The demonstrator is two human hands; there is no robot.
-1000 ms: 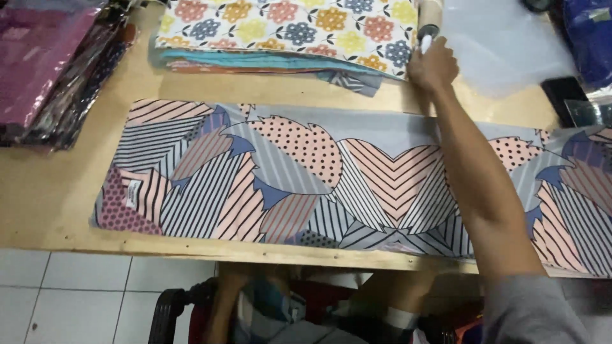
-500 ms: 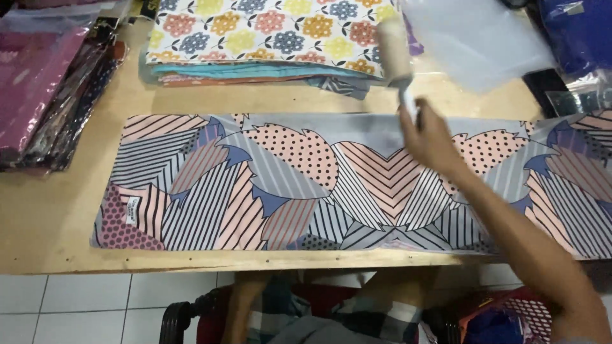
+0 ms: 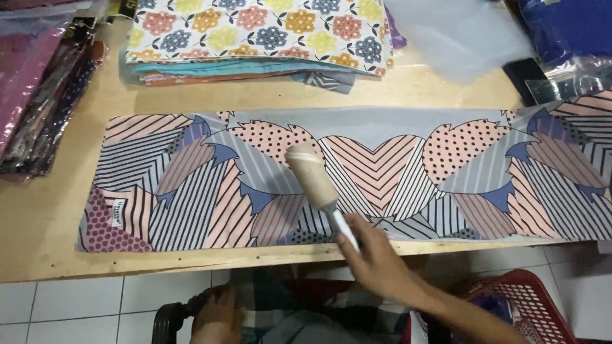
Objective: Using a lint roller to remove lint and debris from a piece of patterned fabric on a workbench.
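While the person's right hand (image 3: 376,258) grips the white handle of a lint roller (image 3: 317,181), fingers wrapped tight around it, the roller's tan head lies on the long patterned cloth (image 3: 210,185) spread flat along the wooden table (image 3: 38,236). Down near the lap, the left hand (image 3: 220,315) is blurred, so its grip cannot be told. Folded floral fabrics (image 3: 255,32) sit stacked at the table's far side.
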